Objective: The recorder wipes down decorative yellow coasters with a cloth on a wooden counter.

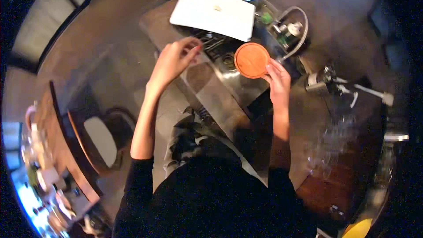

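In my right hand (278,78) is a round, orange-brown wooden disc with a raised rim, like a coaster or small tray (251,60). My fingers and thumb grip it by its right edge, and its flat face is turned up toward me. To the left, my left hand (176,60) is raised and slightly blurred. Its fingers are bent and stand apart from the thumb, with nothing seen between them. Beyond both hands lies a white rectangular panel with rounded corners (213,12) and a small mark at its middle.
A counter with a metal sink area (229,72) runs below my hands. At the right are a curved grey hose (305,26), bottles and a dark bottle with a pale label (313,80). Glasses (328,145) stand farther right. A chair (100,141) and a cluttered wooden table (72,167) are at left.
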`<state>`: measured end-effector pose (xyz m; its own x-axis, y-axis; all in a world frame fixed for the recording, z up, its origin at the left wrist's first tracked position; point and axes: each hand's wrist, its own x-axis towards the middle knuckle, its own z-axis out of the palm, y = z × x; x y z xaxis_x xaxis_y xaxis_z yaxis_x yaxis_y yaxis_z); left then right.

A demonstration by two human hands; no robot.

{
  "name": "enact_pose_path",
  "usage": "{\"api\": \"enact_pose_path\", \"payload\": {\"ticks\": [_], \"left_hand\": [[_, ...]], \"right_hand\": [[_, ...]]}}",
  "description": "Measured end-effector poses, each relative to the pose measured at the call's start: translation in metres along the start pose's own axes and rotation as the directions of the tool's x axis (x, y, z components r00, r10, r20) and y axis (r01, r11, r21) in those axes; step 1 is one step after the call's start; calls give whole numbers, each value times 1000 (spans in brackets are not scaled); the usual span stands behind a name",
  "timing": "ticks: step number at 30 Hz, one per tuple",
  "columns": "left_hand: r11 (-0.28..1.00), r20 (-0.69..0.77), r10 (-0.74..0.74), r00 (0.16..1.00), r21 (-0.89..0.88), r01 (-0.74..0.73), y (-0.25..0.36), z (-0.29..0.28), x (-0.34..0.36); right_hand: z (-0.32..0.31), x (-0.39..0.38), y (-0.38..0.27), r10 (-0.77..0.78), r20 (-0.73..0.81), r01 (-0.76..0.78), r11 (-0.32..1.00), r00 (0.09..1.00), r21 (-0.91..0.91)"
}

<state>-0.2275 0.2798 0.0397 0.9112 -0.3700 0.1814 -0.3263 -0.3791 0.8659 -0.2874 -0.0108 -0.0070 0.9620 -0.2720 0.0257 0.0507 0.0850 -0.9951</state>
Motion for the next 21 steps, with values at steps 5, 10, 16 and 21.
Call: {"api": "enact_pose_path", "payload": {"ticks": [5,10,16,21], "left_hand": [[981,-307,-178,935,24,194,-42,-45,-136],[909,-464,-410,785,-133,396,-41,-58,-273],[847,-687,-528,500,-378,375,-17,-44,-446],[800,-797,-573,191,-493,342,5,-21,-573]], "right_hand": [[78,-25,-13,130,264,-169,977,956,131],[173,-67,-2,169,596,-325,932,785,163],[281,-175,29,256,897,-487,872,361,-53],[364,-292,57,367,930,-608,741,11,-285]]}}
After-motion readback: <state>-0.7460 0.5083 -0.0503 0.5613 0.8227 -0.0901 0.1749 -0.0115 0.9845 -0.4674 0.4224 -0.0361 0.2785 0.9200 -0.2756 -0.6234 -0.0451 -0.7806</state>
